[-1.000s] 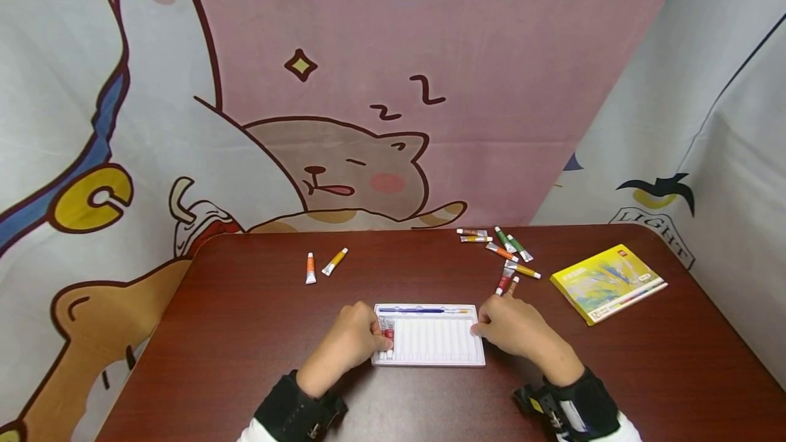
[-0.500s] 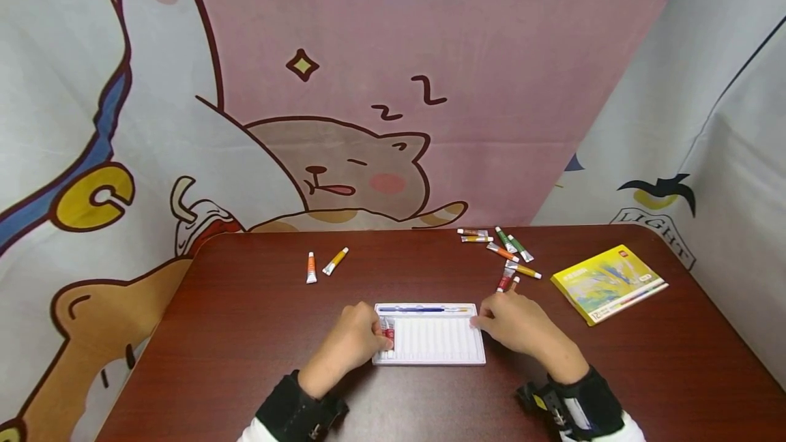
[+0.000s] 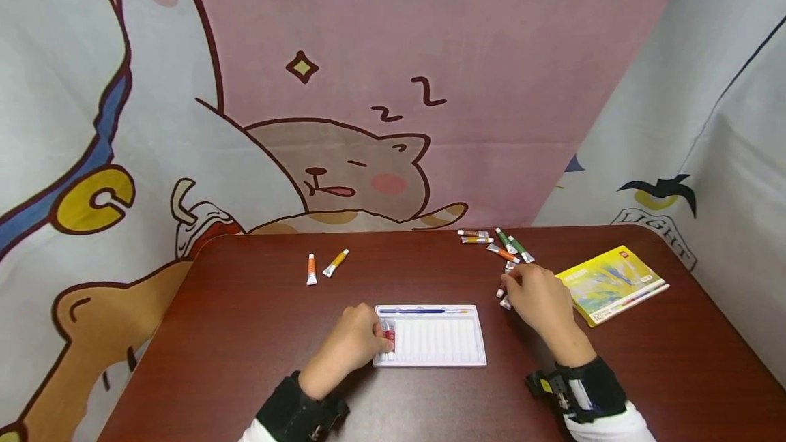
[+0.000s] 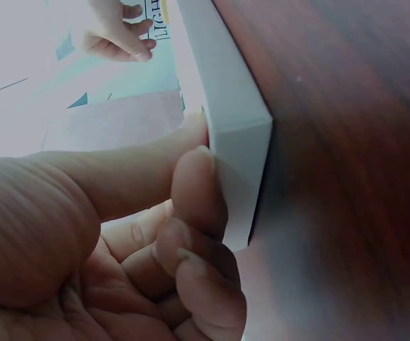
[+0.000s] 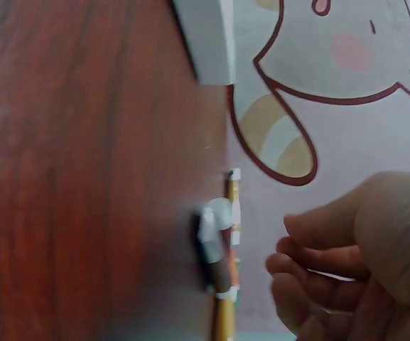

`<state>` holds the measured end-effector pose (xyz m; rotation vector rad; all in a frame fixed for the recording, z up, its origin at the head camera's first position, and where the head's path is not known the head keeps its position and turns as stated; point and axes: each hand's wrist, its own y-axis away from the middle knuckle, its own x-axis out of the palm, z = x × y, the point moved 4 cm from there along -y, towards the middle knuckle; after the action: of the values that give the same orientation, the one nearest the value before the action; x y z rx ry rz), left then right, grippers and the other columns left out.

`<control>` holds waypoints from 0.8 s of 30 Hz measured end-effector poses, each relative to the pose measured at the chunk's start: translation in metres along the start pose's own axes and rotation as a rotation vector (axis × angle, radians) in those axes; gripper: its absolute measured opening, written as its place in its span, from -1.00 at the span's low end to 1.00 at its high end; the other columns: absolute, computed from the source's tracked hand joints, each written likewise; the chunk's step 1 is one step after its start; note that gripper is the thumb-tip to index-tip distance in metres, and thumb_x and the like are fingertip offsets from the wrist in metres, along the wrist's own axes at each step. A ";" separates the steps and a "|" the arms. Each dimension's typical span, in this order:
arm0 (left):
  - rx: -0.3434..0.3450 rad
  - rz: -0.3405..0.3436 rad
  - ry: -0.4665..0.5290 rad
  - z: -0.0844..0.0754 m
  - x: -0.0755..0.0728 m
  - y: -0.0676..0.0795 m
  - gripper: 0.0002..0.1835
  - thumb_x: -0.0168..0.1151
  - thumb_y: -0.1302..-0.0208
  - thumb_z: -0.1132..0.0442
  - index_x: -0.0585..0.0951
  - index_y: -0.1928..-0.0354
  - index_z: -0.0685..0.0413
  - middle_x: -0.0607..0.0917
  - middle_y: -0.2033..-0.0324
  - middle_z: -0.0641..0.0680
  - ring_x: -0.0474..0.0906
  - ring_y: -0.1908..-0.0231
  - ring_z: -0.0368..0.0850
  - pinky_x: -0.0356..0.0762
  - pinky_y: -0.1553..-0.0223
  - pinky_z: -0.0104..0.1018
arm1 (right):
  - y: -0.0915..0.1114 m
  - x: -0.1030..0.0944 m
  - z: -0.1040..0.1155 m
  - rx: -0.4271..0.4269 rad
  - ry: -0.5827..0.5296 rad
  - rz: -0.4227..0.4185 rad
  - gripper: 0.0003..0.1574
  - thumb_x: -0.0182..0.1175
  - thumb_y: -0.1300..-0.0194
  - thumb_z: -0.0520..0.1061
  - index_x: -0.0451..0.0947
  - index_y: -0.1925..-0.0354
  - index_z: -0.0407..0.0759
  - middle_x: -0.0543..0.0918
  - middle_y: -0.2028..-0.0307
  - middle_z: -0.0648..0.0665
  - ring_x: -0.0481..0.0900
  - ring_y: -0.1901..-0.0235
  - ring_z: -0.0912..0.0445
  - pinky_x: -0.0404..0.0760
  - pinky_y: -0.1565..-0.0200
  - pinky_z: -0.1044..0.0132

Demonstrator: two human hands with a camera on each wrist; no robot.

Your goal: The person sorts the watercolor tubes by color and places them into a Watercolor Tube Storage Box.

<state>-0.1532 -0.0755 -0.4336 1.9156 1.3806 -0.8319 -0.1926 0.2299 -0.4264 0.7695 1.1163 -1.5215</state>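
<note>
A white rectangular tray [image 3: 439, 343] lies mid-way across the dark red-brown table [image 3: 245, 340], its left edge pinched by the left hand [image 3: 351, 336], which partly hides small red tubes [image 3: 390, 335] inside. The right hand [image 3: 542, 300], empty, fingers loosely bent, hangs over scattered paint tubes [image 3: 503, 253], covering some, beside a flat yellow box [image 3: 614, 283].

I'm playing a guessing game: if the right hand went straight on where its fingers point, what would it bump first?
The right hand would probably bump the little paint tubes just ahead of it, though how high it is above them is unclear.
</note>
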 end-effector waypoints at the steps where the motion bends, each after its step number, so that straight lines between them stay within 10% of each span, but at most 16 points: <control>1: 0.000 -0.002 -0.001 0.000 0.000 0.000 -0.57 0.52 0.16 0.21 0.41 0.86 0.01 0.33 0.81 -0.12 0.27 0.69 -0.19 0.12 0.73 -0.40 | -0.001 0.001 -0.002 0.014 0.000 -0.006 -0.77 0.24 -0.18 -0.01 0.63 0.43 -0.15 0.56 0.62 -0.07 0.36 0.69 0.09 0.30 0.73 0.22; 24: 0.046 -0.009 0.010 0.004 -0.002 -0.001 -0.58 0.53 0.21 0.19 0.42 0.87 -0.01 0.34 0.83 -0.16 0.28 0.69 -0.21 0.17 0.72 -0.40 | -0.013 0.016 -0.002 0.110 0.109 0.189 -0.48 0.23 -0.13 0.08 0.37 0.83 -0.05 0.34 0.80 -0.03 0.30 0.75 0.05 0.14 0.74 0.23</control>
<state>-0.1555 -0.0792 -0.4350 1.9516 1.3886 -0.8668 -0.2091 0.2264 -0.4388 1.0150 1.0143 -1.4033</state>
